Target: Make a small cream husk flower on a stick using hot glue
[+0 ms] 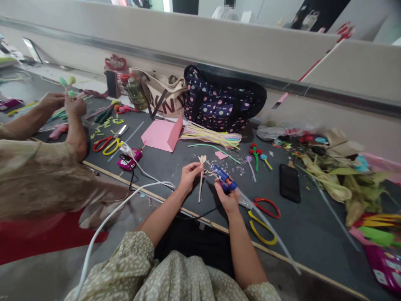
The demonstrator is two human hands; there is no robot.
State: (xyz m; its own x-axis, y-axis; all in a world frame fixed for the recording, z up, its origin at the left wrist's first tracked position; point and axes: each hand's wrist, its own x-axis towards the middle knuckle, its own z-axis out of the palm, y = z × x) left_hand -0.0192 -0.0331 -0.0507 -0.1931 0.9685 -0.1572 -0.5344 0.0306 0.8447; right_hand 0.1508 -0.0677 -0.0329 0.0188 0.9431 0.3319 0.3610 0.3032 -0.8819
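My left hand (190, 176) pinches a small craft flower (202, 160) with a cream head and a pale stem that hangs down below the fingers. In my right hand (228, 198) is a blue glue gun (223, 177), its front end directed towards the flower. A long clear glue stick (271, 234) runs out of the gun's rear, down to the right. Partly under the stick lie scissors (261, 228) with one red and one yellow handle. Small paper scraps (236, 169) are strewn beyond my hands. Whether the nozzle touches the flower I cannot make out.
Pipe cleaners (209, 136), pink paper (161, 133) and a polka-dot bag (224, 100) lie ahead. To the right are finished flowers (256, 155), a phone (290, 182) and dry husks (332, 175). A white cable (115, 200) crosses the front edge. A co-worker's hands (73, 104) are at left.
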